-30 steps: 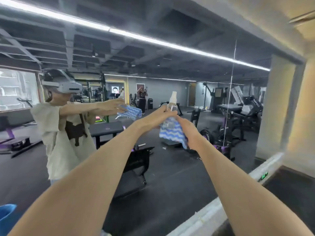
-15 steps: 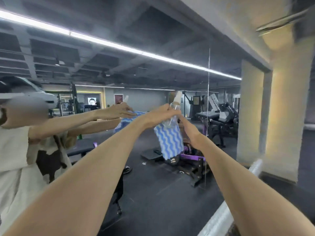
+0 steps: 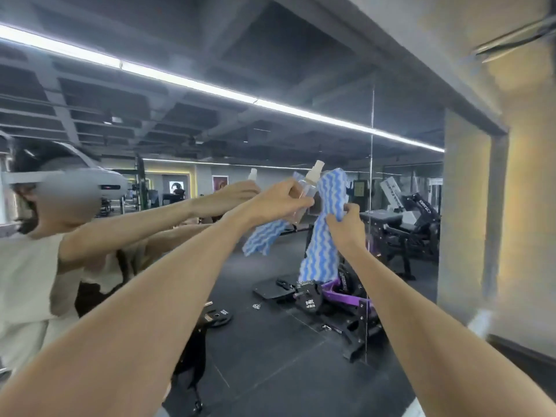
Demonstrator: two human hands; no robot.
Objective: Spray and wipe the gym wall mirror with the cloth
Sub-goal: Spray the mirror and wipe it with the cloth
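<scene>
A dark ceiling (image 3: 180, 121) of deep beams and recessed panels runs overhead, crossed from near left to far right by one long white light strip (image 3: 192, 82). A thinner light line (image 3: 240, 165) glows farther back, near a yellow-lit frame (image 3: 168, 176) and a poster (image 3: 220, 183). The floor (image 3: 270, 356) is dark and matte. On it stand a purple machine (image 3: 346, 299) with a black weight plate (image 3: 307, 302), and farther right a black bench (image 3: 382, 218). A pale pillar (image 3: 463, 212) rises at right beside a yellowish wall (image 3: 529, 206).
</scene>
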